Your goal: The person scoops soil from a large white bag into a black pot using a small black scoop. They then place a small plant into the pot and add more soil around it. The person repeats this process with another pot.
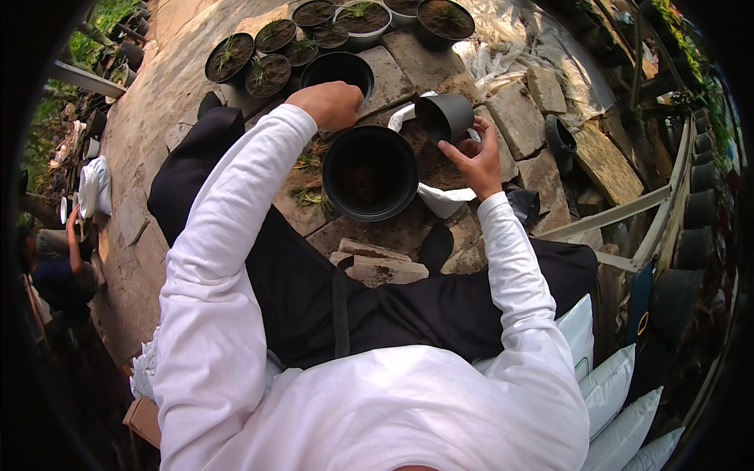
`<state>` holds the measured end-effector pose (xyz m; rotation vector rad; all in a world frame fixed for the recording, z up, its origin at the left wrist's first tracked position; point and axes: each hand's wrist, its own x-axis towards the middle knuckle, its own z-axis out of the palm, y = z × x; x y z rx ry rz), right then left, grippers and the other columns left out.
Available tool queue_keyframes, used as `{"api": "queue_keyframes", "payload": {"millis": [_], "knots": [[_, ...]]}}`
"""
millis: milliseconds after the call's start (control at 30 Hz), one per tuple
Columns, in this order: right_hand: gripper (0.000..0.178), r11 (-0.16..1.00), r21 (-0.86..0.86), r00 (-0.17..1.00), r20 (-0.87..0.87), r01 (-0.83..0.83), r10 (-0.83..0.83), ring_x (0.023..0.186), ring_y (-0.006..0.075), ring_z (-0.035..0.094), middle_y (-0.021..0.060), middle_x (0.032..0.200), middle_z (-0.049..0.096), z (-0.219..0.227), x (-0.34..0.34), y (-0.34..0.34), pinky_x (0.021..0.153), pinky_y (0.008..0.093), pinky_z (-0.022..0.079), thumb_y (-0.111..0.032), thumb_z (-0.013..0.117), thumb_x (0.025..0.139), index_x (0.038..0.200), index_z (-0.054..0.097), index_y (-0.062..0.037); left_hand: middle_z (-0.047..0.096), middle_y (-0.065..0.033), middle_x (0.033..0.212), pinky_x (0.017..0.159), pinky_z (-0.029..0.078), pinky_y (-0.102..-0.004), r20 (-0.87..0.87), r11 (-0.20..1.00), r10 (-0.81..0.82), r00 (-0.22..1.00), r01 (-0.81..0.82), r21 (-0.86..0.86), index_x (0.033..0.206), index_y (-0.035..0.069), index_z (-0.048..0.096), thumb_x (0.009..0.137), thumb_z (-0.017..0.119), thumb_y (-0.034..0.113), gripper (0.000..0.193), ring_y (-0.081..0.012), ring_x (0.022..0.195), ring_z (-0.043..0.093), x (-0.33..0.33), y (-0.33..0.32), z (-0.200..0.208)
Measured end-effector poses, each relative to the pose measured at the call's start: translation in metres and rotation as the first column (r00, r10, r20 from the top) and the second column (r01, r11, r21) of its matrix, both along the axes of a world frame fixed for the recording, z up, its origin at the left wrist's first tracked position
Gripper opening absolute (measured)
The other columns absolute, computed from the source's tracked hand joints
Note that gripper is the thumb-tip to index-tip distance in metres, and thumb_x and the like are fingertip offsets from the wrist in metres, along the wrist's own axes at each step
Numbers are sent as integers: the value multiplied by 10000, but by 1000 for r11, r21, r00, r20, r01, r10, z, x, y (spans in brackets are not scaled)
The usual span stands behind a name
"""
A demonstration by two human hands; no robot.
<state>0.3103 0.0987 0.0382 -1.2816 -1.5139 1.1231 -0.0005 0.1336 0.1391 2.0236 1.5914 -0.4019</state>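
My right hand (477,157) grips a small dark grey plant pot (449,115), thumb on its near side, fingers behind. The pot is tilted above an open white bag (446,198) with brown soil (437,161) in it. My left hand (326,104) is closed, fingers curled down at the near rim of a black pot (338,61); what the fingertips hold is hidden. Between my hands stands a larger black pot (331,174) with some soil at its bottom. Loose grassy seedlings (312,198) lie on the paving left of it.
Several potted seedlings (269,74) stand at the far side, one in a white pot (363,38). Paving slabs (514,118) and crumpled plastic sheeting (522,47) lie far right. A metal frame (620,216) runs along the right. Another person (59,271) is at far left.
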Motion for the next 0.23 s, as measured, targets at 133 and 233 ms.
{"api": "queue_keyframes", "payload": {"millis": [133, 233], "knots": [[799, 951, 193, 966, 139, -242, 217, 710, 119, 658, 102, 1160, 629, 25, -23, -26, 617, 253, 507, -99, 884, 726, 1359, 398, -69, 695, -179, 1220, 972, 528, -436, -29, 999, 15, 999, -16, -36, 1305, 101, 659, 911, 620, 213, 411, -340, 1142, 668, 2, 0, 4], [763, 896, 291, 931, 249, -336, 268, 730, 181, 690, 118, 1417, 562, 26, -26, -33, 715, 289, 551, -92, 833, 763, 1388, 396, -120, 692, -181, 1230, 979, 527, -430, -24, 999, 18, 1000, -19, -34, 1320, 102, 651, 911, 633, 231, 429, -339, 1146, 669, 4, -1, 9]]}}
